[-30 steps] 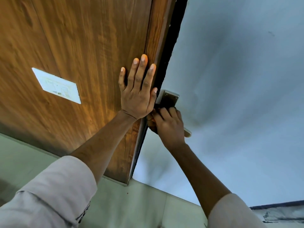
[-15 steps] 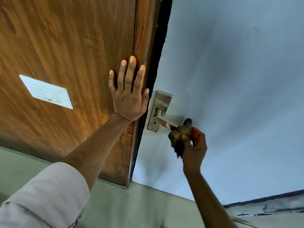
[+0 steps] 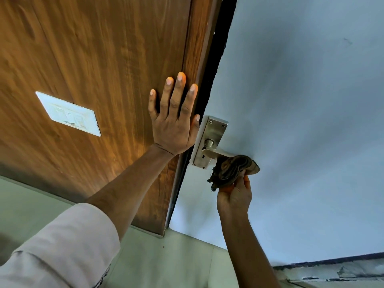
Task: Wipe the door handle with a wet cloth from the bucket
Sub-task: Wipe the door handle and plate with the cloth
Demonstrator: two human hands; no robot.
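Observation:
A metal lever door handle on a steel backplate sits on the pale grey-blue door. My right hand is below it, shut on a dark brown bunched cloth that covers the outer end of the lever. My left hand lies flat with fingers spread on the brown wooden panel, just left of the handle. The bucket is not in view.
A white switch plate is set in the wooden panel at the left. A dark gap runs between the panel and the door. Pale floor tiles show below, and a worn ledge at the lower right.
My right hand slid with the cloth from the backplate out along the lever to its end, uncovering the plate. The left hand stayed flat on the wood.

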